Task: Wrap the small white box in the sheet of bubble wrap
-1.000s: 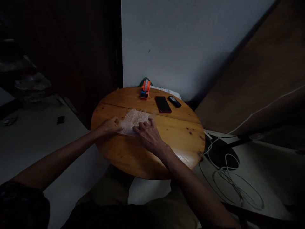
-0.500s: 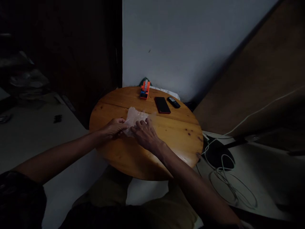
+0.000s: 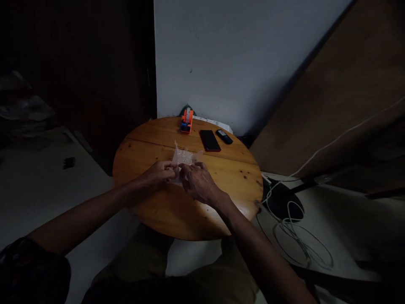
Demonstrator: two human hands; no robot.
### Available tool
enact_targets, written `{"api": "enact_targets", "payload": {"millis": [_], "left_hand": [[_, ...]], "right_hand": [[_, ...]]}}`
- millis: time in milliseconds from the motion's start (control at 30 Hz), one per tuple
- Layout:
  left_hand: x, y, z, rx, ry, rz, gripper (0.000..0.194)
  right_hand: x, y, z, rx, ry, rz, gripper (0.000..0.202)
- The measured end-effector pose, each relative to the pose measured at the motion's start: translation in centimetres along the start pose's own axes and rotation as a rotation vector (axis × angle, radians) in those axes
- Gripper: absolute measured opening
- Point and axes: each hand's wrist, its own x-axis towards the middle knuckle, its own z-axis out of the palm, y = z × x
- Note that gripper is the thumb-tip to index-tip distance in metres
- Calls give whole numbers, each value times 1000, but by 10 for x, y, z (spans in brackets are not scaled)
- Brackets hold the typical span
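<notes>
Both the left hand [image 3: 165, 172] and right hand [image 3: 196, 181] are pinching the clear, crinkly bubble wrap [image 3: 184, 157] over the round wooden counter [image 3: 152, 148]. Flat black phone's [image 3: 210, 140] just beyond.

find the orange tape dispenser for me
In the head view, the orange tape dispenser stands near the far edge of the round wooden table, left of the larger dark phone.

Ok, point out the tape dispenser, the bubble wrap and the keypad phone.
Tape dispenser [image 3: 190, 120]: head view, on its orange side.
Bubble wrap [image 3: 184, 157]: head view, upper part beyond the fingers.
Keypad phone [image 3: 227, 139]: head view, dark keypad end.
</notes>
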Motion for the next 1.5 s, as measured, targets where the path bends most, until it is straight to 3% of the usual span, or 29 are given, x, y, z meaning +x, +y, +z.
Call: {"api": "enact_targets", "payload": {"millis": [67, 133, 200, 267, 400, 533, 700, 867, 1000, 1133, 1300, 1400, 1500], "left_hand": [[1, 0, 1, 213, 21, 82, 35], [2, 1, 3, 439, 55, 140, 30], [3, 4, 3, 636, 39, 161, 24], [5, 5, 2, 786, 4, 180, 23], [10, 0, -3, 894, -6, 335, 27], [12, -8, -3, 860, -9, 460, 27], [13, -14, 0, 791, -3, 520, 31], [12, -12, -2, 806, -43, 578, 35], [10, -3, -4, 930, -123, 611, 41], [14, 8, -6, 1031, -248, 600, 30], [21, 10, -8, 940, -329, 577, 24], [22, 5, -8, 896, -307, 554, 26], [20, 1, -6, 838, -242, 544, 40]], "right_hand": [[-6, 5, 2, 112, 57, 10, 46], [-17, 13, 7, 206, 191, 84, 43], [-31, 22, 13, 287, 332, 230, 37], [-47, 31, 19, 362, 392, 399, 40], [-68, 42, 23, 438, 358, 650, 67], [-60, 40, 23, 543, 219, 751, 80], [-34, 32, 35, 507, 184, 794, 83], [-32, 33, 59, 490, 361, 724, 74], [-35, 35, 67, 553, 460, 685, 68], [-30, 32, 66, 778, 545, 668, 61], [-14, 15, 62, 1159, 629, 602, 62], [-6, 6, 58, 1227, 629, 566, 66], [-3, 2, 55, 1240, 635, 554, 65]]}}
